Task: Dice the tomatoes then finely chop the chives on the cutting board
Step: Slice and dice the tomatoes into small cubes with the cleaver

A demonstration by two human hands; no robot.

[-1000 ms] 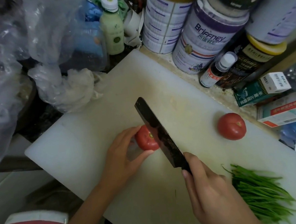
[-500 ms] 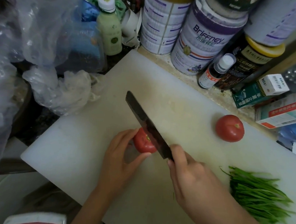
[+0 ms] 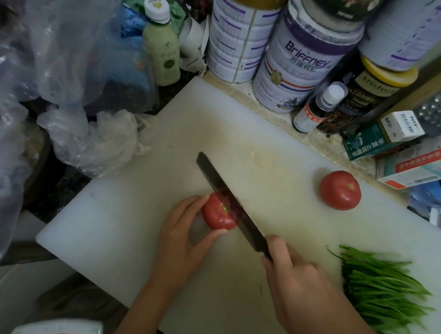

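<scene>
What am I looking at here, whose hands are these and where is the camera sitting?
There is no machine here. A person wears one wide-angle camera on the head, looking forward and down, so you see their own two bare hands from above.

On the counter lies a white cutting board. The left hand steadies a red tomato with fingers and thumb. The right hand grips the handle of a dark cleaver, whose blade rests across that tomato, apparently starting a cut. How deep it has gone cannot be told.

A second tomato, whole, sits further right on the board, apart from the hands. A bunch of green chives lies at the board's near right corner, uncut.

Behind the board stand tins, bottles and boxes, with plastic bags at the left.
</scene>
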